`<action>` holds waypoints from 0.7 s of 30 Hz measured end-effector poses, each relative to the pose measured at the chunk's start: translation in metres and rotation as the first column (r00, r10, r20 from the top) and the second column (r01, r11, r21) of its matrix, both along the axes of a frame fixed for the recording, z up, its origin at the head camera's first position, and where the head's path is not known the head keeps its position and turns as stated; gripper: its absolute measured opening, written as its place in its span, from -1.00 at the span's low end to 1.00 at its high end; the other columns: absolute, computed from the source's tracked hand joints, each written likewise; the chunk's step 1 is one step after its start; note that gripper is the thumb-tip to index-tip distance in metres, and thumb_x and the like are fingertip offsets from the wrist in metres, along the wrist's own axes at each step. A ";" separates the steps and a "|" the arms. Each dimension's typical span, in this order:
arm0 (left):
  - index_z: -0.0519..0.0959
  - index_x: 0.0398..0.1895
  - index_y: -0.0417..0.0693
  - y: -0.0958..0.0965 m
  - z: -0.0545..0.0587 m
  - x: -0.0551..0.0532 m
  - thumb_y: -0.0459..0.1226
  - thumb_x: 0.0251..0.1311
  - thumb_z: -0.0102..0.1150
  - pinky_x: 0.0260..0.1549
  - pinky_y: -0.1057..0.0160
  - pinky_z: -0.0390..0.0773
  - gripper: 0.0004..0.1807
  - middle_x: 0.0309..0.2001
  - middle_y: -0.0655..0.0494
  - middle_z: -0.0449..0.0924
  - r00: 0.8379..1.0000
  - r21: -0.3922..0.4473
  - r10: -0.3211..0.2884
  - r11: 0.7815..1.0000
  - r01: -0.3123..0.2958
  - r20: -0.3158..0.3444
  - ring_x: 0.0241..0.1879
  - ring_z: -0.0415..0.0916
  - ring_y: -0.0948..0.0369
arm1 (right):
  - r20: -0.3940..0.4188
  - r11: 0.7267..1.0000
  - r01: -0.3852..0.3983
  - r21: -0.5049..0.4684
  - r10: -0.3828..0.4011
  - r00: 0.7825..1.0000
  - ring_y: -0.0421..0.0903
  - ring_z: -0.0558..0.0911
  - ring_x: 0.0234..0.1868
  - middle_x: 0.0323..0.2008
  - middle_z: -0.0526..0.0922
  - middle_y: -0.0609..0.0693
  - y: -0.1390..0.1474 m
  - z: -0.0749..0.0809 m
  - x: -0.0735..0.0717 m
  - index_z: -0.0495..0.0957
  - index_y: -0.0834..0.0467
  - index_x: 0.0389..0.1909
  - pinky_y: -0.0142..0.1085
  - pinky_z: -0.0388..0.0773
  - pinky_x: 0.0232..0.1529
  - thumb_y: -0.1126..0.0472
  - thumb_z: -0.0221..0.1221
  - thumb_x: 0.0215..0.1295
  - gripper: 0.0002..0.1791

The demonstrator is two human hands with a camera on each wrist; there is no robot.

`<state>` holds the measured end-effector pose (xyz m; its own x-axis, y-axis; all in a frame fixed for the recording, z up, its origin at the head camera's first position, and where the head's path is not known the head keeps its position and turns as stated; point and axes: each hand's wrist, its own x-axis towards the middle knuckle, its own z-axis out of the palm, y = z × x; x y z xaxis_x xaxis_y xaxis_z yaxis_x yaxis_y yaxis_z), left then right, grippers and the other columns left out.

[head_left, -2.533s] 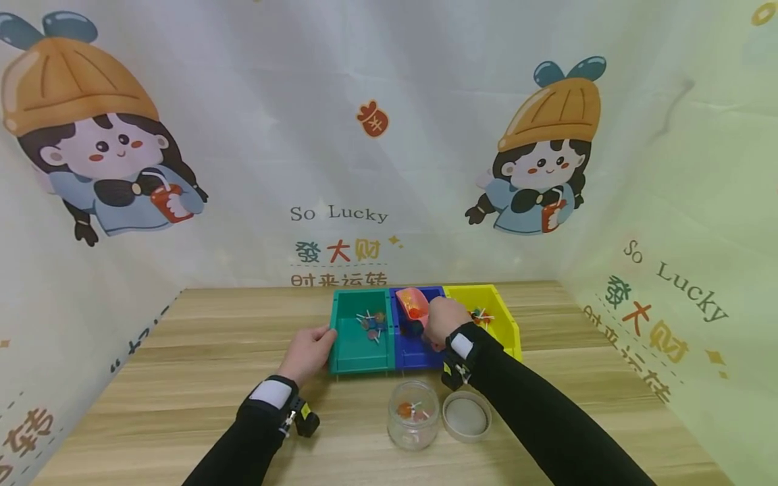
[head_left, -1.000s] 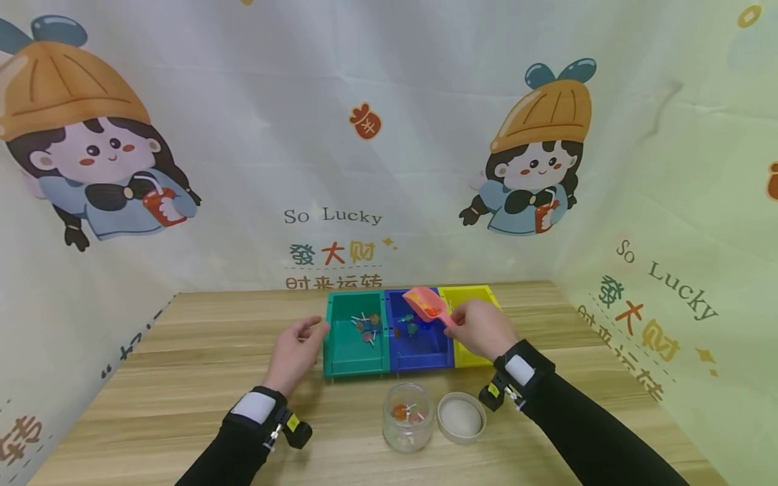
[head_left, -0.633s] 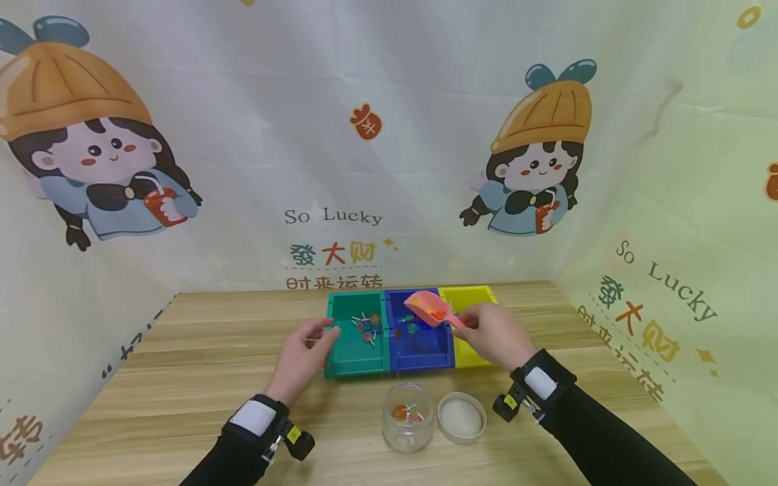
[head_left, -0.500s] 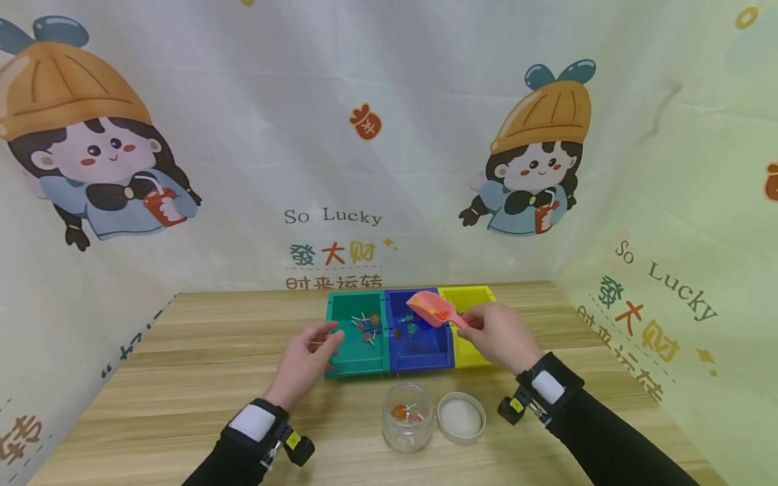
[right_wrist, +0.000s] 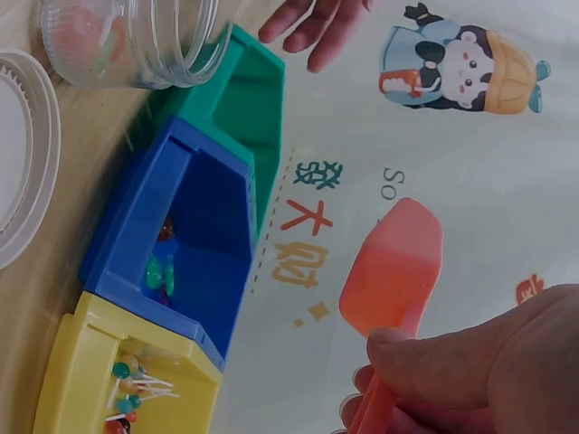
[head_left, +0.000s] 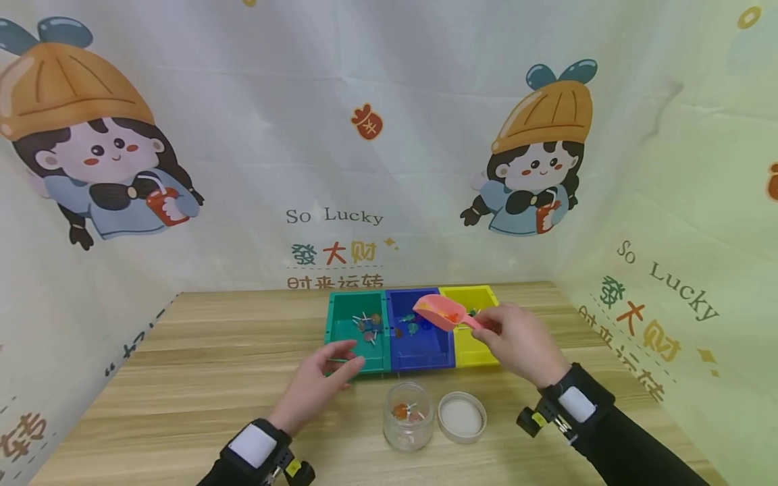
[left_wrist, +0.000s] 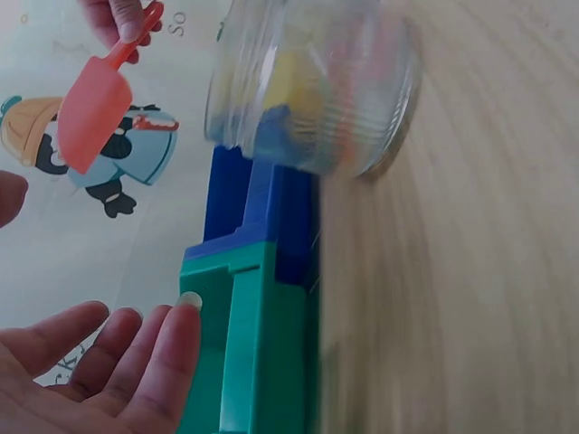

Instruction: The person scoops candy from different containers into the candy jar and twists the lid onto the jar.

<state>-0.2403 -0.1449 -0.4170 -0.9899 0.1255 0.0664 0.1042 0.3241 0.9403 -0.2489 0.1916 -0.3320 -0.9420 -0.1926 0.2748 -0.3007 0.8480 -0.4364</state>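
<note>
My right hand point(head_left: 524, 343) grips the handle of a pink scoop point(head_left: 434, 310), raised over the blue and yellow bins. Orange and yellow bits show in its bowl in the head view. My left hand point(head_left: 319, 385) holds nothing; its fingers are spread and loosely bent in front of the green bin point(head_left: 339, 314). Near it stands a clear glass jar point(head_left: 408, 437) without its lid, some lollipops at the bottom. In the right wrist view, small green and red candies lie in the blue bin point(right_wrist: 213, 244), and lollipops point(right_wrist: 131, 384) in the yellow bin point(right_wrist: 72, 380).
The green, blue and yellow bins stand joined in a row at the back of the wooden table point(head_left: 231, 351). A round white lid point(head_left: 462, 417) lies right of the jar. Lollipops point(head_left: 367, 325) sit in the green bin. A printed curtain point(head_left: 425, 169) surrounds the table.
My right hand has lifted the scoop out of the blue bin and drawn it right and nearer. My left hand has left the green bin's side and come right and nearer, toward the jar.
</note>
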 end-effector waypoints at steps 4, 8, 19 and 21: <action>0.55 0.50 -0.06 0.006 -0.004 0.008 0.00 0.48 0.39 0.16 -0.05 0.76 -0.37 0.34 -0.10 0.64 0.999 -0.030 -0.053 0.998 0.054 0.009 0.24 0.66 0.04 | -0.014 1.000 -0.002 0.010 0.002 1.000 -0.05 0.52 -0.33 -0.31 0.63 0.04 0.001 0.003 0.007 0.82 0.23 -0.05 -0.27 0.50 -0.33 0.17 0.45 0.44 -0.78; 0.47 0.57 -0.14 0.010 -0.009 0.014 0.02 0.44 0.43 0.30 -0.17 0.68 -0.24 0.46 -0.20 0.55 0.991 -0.052 -0.128 0.990 0.130 0.028 0.39 0.58 -0.11 | -0.026 1.000 -0.016 0.000 0.016 1.000 -0.06 0.53 -0.31 -0.30 0.64 0.03 0.004 0.004 0.014 0.82 0.22 -0.01 -0.26 0.49 -0.32 0.18 0.46 0.43 -0.77; 0.30 0.67 -0.20 0.022 -0.021 0.023 -0.02 0.30 0.59 0.42 -0.30 0.56 0.00 0.57 -0.28 0.40 0.953 -0.018 -0.276 0.960 0.281 0.125 0.54 0.39 -0.30 | -0.075 0.999 -0.024 0.028 0.026 0.997 -0.05 0.59 -0.24 -0.11 0.75 0.09 0.013 0.006 0.025 0.81 0.22 0.02 -0.21 0.61 -0.22 0.16 0.47 0.42 -0.74; 0.31 0.67 -0.17 0.025 -0.023 0.024 0.00 0.27 0.61 0.41 -0.30 0.57 0.01 0.58 -0.26 0.39 0.950 -0.028 -0.281 0.957 0.287 0.138 0.54 0.38 -0.30 | -0.076 0.999 -0.022 0.032 0.024 0.997 -0.05 0.60 -0.22 -0.08 0.76 0.11 0.014 0.007 0.027 0.82 0.21 0.00 -0.22 0.63 -0.22 0.16 0.47 0.42 -0.75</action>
<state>-0.2162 -0.1199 -0.4398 -0.9123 0.4027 -0.0747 0.0748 0.3432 0.9363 -0.2217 0.2060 -0.3253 -0.9138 -0.2232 0.3394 -0.3515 0.8532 -0.3853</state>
